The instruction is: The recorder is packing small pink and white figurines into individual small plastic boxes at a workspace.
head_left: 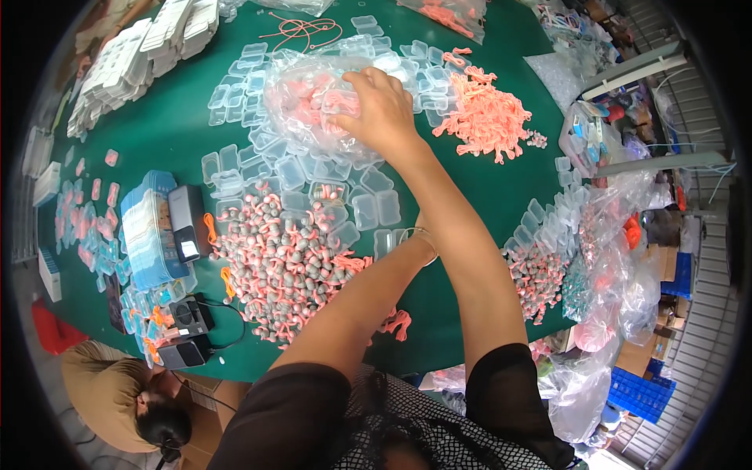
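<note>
My right hand point(381, 110) is closed around a small clear plastic box point(341, 108) with pink pieces inside. It is over a clear plastic bag point(294, 98) that holds more pink contents. My left forearm crosses beneath the right one, a bracelet point(427, 244) at its wrist. Most of my left hand point(424, 222) is hidden behind the right forearm, so its fingers do not show. Open clear boxes point(290, 172) lie around the bag. Nearer me is a large heap of small pink-and-grey pieces point(274, 266), which look like earplugs.
Bundled pink cords point(489, 117) are piled at the far right. Another pink-and-grey heap point(536, 282) lies nearer. On the left are white card stacks point(117, 78), blue printed cards point(151, 231), a grey device point(188, 223) and filled boxes point(86, 227). A person point(117, 392) bends beside the table.
</note>
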Demonstrator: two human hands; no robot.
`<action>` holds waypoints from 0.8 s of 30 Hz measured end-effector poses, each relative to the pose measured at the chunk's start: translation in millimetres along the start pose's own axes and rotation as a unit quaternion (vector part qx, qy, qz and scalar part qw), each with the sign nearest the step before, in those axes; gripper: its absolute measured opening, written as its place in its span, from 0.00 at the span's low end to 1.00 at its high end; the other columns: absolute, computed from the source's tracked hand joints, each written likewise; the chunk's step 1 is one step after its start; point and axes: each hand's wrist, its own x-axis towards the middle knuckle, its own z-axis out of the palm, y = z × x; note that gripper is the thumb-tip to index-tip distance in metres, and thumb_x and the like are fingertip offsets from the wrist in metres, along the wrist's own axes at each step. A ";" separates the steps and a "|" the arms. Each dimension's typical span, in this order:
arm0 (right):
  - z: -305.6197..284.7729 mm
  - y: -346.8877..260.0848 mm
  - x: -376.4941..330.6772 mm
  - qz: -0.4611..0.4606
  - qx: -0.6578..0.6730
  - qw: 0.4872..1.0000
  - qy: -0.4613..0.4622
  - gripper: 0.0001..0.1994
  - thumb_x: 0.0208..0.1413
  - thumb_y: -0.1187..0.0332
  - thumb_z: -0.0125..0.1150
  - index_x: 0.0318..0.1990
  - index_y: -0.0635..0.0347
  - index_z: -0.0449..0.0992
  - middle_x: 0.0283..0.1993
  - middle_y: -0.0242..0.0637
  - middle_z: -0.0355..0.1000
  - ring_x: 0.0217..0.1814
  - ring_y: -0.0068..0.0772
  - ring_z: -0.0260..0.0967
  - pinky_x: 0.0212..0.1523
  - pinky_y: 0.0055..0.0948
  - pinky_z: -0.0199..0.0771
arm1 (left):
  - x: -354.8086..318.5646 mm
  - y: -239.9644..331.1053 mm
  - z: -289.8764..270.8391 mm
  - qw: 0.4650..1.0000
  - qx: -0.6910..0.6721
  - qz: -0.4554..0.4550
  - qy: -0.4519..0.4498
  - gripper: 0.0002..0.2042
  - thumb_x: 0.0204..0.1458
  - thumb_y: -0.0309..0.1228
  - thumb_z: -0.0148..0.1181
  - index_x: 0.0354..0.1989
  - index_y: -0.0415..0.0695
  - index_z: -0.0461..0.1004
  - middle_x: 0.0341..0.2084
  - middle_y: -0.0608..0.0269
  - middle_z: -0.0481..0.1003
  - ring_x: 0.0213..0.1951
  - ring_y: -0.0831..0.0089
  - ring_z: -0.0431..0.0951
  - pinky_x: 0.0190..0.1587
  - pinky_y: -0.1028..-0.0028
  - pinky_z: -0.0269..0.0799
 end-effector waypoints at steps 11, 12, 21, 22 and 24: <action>-32.5 39.7 -121.1 0.017 0.079 0.984 -0.161 0.12 0.45 0.67 0.67 0.39 0.57 0.76 0.39 0.40 0.71 0.41 0.46 0.71 0.43 0.38 0.72 | 7.5 -8.0 16.1 0.991 0.122 0.036 0.034 0.05 0.51 0.33 0.54 0.28 0.47 0.73 0.25 0.62 0.71 0.29 0.63 0.74 0.33 0.61 0.69; -29.7 41.6 -123.5 0.019 0.080 0.984 -0.159 0.12 0.45 0.67 0.67 0.39 0.57 0.76 0.39 0.40 0.71 0.41 0.46 0.71 0.43 0.38 0.72 | 9.3 -3.0 6.6 0.991 0.123 0.037 0.032 0.05 0.51 0.33 0.54 0.28 0.47 0.73 0.25 0.62 0.71 0.29 0.63 0.74 0.33 0.61 0.69; -42.7 57.6 -129.5 0.076 0.260 0.926 -0.262 0.13 0.45 0.74 0.68 0.41 0.62 0.77 0.40 0.38 0.73 0.40 0.33 0.73 0.42 0.30 0.74 | 7.3 -2.7 3.2 0.981 0.167 -0.014 -0.097 0.07 0.51 0.39 0.56 0.33 0.50 0.72 0.31 0.63 0.71 0.36 0.65 0.72 0.41 0.64 0.66; -38.0 58.5 -130.1 0.128 0.344 0.892 -0.265 0.13 0.46 0.74 0.68 0.41 0.62 0.77 0.39 0.35 0.73 0.39 0.28 0.72 0.41 0.28 0.73 | 4.2 -13.1 9.5 0.982 0.160 -0.021 -0.102 0.09 0.51 0.39 0.56 0.36 0.51 0.71 0.33 0.63 0.71 0.37 0.65 0.72 0.42 0.64 0.66; -34.0 57.3 -128.4 0.175 0.427 0.846 -0.266 0.13 0.47 0.75 0.67 0.42 0.63 0.77 0.38 0.33 0.74 0.38 0.23 0.71 0.40 0.25 0.73 | -3.9 -37.0 18.1 0.982 0.156 -0.029 -0.105 0.10 0.50 0.39 0.56 0.38 0.51 0.71 0.35 0.63 0.71 0.39 0.66 0.71 0.43 0.64 0.65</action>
